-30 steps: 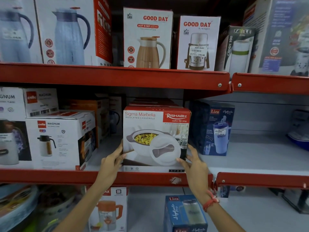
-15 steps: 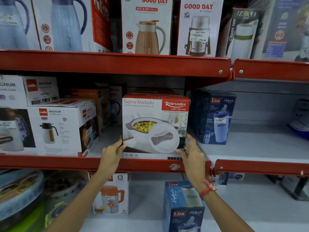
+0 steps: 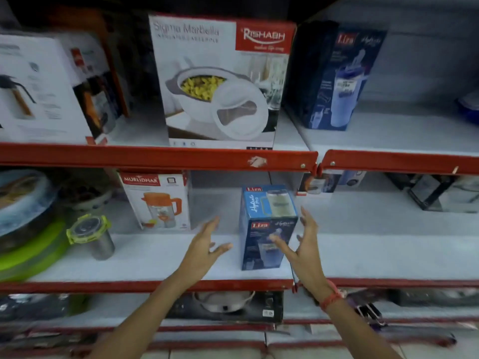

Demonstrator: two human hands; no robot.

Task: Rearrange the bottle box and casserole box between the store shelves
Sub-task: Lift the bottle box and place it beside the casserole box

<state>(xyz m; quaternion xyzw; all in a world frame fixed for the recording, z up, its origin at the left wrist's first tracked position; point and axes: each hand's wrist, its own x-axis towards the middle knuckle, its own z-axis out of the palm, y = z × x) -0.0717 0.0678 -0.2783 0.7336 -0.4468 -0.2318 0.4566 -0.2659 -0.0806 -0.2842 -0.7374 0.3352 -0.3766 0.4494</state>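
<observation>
The white and red casserole box [image 3: 220,81] stands upright on the upper shelf [image 3: 155,156], with no hand on it. One shelf down stands a small blue bottle box [image 3: 264,229]. My left hand [image 3: 204,244] hovers open just left of that blue box, apart from it. My right hand [image 3: 303,244] is open at the box's right front corner, fingers spread, very close to it; contact cannot be told. A second, larger blue bottle box [image 3: 334,76] stands to the right of the casserole box.
A white jug box [image 3: 158,200] stands left of my hands on the lower shelf [image 3: 145,285]. A steel container with a green lid [image 3: 93,237] and stacked round containers [image 3: 26,224] sit further left. White flask boxes [image 3: 46,89] fill the upper left.
Both hands let go of the casserole box and dropped to the shelf below, on either side of the small blue bottle box. The view tilted downward.
</observation>
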